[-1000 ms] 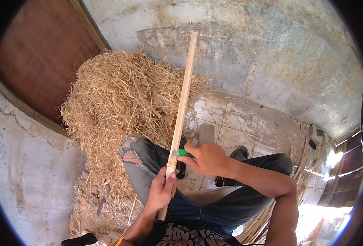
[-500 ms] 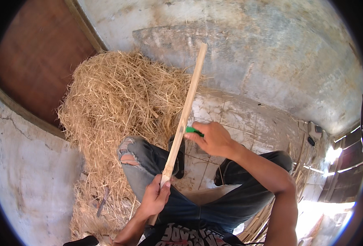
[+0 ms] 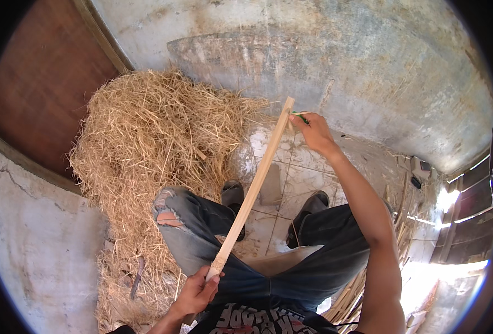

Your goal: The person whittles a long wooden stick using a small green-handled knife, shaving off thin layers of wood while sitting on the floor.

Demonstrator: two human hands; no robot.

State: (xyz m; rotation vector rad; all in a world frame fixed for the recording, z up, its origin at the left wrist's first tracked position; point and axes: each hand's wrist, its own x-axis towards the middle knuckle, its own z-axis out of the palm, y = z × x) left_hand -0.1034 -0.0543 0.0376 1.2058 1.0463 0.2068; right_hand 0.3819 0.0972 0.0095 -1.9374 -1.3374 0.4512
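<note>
Bamboo, pale and split into a long strip [image 3: 257, 186], slants away from the left hand [image 3: 197, 292], whose thumb and fingers are clamped around its near end, up to the right hand [image 3: 317, 133], curled closed on a small green-handled tool [image 3: 300, 116] beside the far tip; whether the tool's edge touches the strip is too small to tell. Beyond and leftward of the left hand rises a heap of dry straw [image 3: 140, 128], while below the right hand a grey slab [image 3: 271, 186] lies on the tiled floor [image 3: 307, 178].
</note>
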